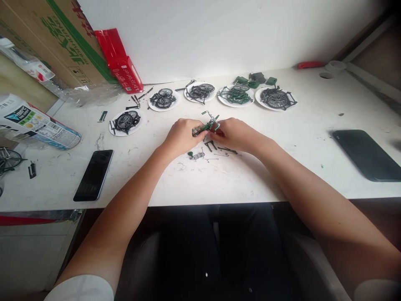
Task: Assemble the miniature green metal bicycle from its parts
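Both hands meet over the middle of the white table around a small green model bicycle frame (205,127) with silver handlebars. My left hand (183,134) is closed on its left end. From the other side, the fingers of my right hand (230,133) close on the frame near the handlebars; the fingertips are partly hidden. Just below the hands lie dark green strut pieces (228,149), a silver rack-like part (198,156), a small green saddle-shaped piece (190,154) and several thin pins.
Several paper plates (109,128) with model wheels and frames curve behind my hands. A phone (94,175) lies left, a dark flat slab (368,154) right. A tilted bottle-like container (37,121), a red box (125,74) and a cardboard carton (59,42) stand at the left.
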Action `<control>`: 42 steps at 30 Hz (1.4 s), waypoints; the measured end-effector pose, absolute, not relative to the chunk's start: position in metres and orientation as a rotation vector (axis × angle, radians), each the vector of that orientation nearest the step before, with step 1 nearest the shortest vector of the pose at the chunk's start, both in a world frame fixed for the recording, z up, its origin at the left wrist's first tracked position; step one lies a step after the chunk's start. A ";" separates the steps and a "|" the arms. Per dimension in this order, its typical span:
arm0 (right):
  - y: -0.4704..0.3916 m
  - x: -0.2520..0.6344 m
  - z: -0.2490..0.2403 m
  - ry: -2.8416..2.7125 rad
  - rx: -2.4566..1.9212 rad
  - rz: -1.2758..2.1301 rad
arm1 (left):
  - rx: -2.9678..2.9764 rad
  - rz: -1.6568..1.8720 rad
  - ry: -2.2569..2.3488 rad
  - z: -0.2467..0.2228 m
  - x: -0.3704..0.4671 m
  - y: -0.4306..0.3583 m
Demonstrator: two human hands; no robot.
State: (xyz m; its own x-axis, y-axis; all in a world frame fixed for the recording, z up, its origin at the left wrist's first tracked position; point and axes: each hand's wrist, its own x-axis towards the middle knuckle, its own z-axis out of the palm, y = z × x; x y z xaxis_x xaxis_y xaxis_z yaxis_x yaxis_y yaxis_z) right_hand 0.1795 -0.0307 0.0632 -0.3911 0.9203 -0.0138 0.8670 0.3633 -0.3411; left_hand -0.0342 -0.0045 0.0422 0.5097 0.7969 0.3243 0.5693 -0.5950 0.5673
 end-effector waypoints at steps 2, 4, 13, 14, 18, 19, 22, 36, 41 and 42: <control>-0.030 0.180 0.062 -2.441 -1.616 0.436 | 2.366 0.802 1.128 0.042 -0.034 -0.004; -0.030 0.180 0.062 -2.441 -1.611 0.431 | 2.365 0.801 1.125 0.042 -0.034 -0.004; -0.031 0.179 0.062 -2.437 -1.591 0.417 | 2.355 0.802 1.129 0.042 -0.035 -0.004; -0.031 0.178 0.062 -2.434 -1.593 0.416 | 2.355 0.802 1.129 0.042 -0.035 -0.004; -0.030 0.178 0.062 -2.427 -1.607 0.413 | 2.358 0.805 1.124 0.041 -0.035 -0.004; -0.030 0.178 0.061 -2.427 -1.610 0.411 | 2.360 0.805 1.124 0.041 -0.035 -0.004; -0.029 0.178 0.059 -2.420 -1.608 0.409 | 2.362 0.806 1.126 0.041 -0.035 -0.004; -0.026 0.182 0.052 -2.413 -1.533 0.388 | 2.357 0.812 1.138 0.042 -0.035 -0.004; -0.026 0.181 0.054 -2.411 -1.535 0.390 | 2.351 0.815 1.141 0.042 -0.035 -0.004; -0.026 0.181 0.054 -2.411 -1.534 0.392 | 2.351 0.816 1.138 0.042 -0.035 -0.004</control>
